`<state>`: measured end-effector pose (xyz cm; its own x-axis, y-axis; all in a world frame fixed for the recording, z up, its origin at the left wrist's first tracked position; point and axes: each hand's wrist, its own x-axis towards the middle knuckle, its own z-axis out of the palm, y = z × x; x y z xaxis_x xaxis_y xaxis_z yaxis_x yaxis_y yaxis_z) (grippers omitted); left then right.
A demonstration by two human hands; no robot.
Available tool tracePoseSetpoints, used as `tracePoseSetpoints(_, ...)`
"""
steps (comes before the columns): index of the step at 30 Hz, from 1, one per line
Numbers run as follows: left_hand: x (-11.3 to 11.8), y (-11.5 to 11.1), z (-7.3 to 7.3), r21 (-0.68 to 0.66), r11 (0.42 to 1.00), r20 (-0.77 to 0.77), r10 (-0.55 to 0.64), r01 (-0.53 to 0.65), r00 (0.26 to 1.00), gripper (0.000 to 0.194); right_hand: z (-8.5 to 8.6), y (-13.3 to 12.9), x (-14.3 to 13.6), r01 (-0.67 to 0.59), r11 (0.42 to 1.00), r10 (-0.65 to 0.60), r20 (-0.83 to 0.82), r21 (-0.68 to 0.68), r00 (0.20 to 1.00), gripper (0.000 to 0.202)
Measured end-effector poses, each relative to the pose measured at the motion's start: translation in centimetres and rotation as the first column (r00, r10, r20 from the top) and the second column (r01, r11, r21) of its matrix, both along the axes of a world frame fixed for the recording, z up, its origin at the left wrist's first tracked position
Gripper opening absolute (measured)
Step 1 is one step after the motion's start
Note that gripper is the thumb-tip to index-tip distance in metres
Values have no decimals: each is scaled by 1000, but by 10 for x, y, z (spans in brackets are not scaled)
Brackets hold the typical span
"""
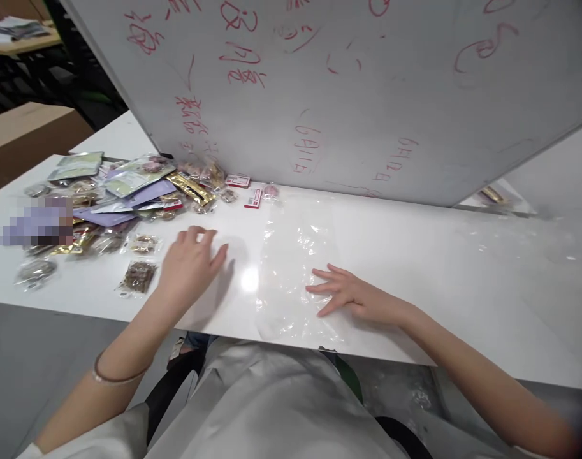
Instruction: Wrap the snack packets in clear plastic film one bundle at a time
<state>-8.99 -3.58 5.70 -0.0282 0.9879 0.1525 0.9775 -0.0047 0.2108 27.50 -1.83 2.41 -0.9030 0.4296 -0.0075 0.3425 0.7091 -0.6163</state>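
A clear plastic bag (291, 274) lies flat on the white table in front of me. My right hand (341, 290) rests on its right side with fingers spread, holding nothing. My left hand (192, 264) hovers over the table left of the bag, its fingers loosely curved and apart, with nothing visible in them. Just left of that hand sit two small clear packets, one with dark brown contents (138, 276) and a lighter one (143, 243) behind it. Farther left is a pile of small packages, among them a green-and-white pouch (140, 175) and a gold packet (192, 189).
A whiteboard (319, 95) with red writing stands along the table's back edge. Two small red-and-white boxes, one of them here (252, 198), lie near its foot beside a small pink packet (271, 191). More clear plastic (524, 255) covers the right end. A cardboard box (32, 140) stands at far left.
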Motion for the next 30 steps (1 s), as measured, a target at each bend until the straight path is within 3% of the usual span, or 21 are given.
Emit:
tracePoseSetpoints(2, -18, -23, -3, 100, 979, -171, 195, -180, 966, 58, 4, 3, 3, 0, 1000, -1, -43, -28, 999, 34)
tracePoseSetpoints(4, -35, -41, -13, 103, 946, -232, 323, -307, 918, 66, 7, 6, 6, -13, 997, 7, -87, -74, 996, 32)
tracePoseSetpoints(7, -52, -53, -32, 18, 942, -270, 328, -336, 905, 65, 7, 12, 5, -16, 992, 2, -107, -126, 994, 46)
tracePoseSetpoints(10, -58, -50, -43, -28, 968, -312, 228, -249, 922, 51, 2, 17, 1, -9, 992, -3, -94, -129, 996, 44)
tracePoseSetpoints(13, -55, -41, -45, -60, 992, -274, 91, -112, 957, 50, -4, 18, -4, 11, 994, -21, -91, -107, 996, 39)
tracePoseSetpoints(17, -25, -31, -43, -20, 988, -66, -152, 151, 986, 53, -7, 13, -20, 245, 970, -244, -93, 0, 965, 35)
tracePoseSetpoints(20, 21, -27, -43, 99, 912, 93, -407, 398, 909, 55, -5, 7, -39, 409, 899, -381, -182, 157, 907, 56)
tracePoseSetpoints(22, 54, -27, -42, 142, 836, 192, -548, 530, 814, 50, -4, 2, -49, 378, 875, -313, -242, 302, 918, 65)
tracePoseSetpoints(25, 80, -26, -36, 146, 738, 339, -663, 659, 667, 36, -5, -6, -51, 281, 828, -180, -244, 486, 953, 53)
tracePoseSetpoints(27, 71, -23, -26, 108, 713, 387, -672, 693, 631, 37, -7, -10, -41, 274, 807, -167, -242, 524, 956, 52)
tracePoseSetpoints(28, 58, -21, -20, 74, 738, 379, -644, 671, 665, 43, -9, -11, -34, 295, 795, -182, -254, 530, 950, 52)
tracePoseSetpoints(29, 40, -17, -15, 38, 789, 336, -588, 613, 735, 49, -12, -11, -26, 326, 780, -209, -270, 534, 940, 51)
tracePoseSetpoints(30, 18, -13, -10, 6, 877, 260, -466, 481, 846, 48, -14, -11, -19, 363, 763, -244, -281, 535, 928, 50)
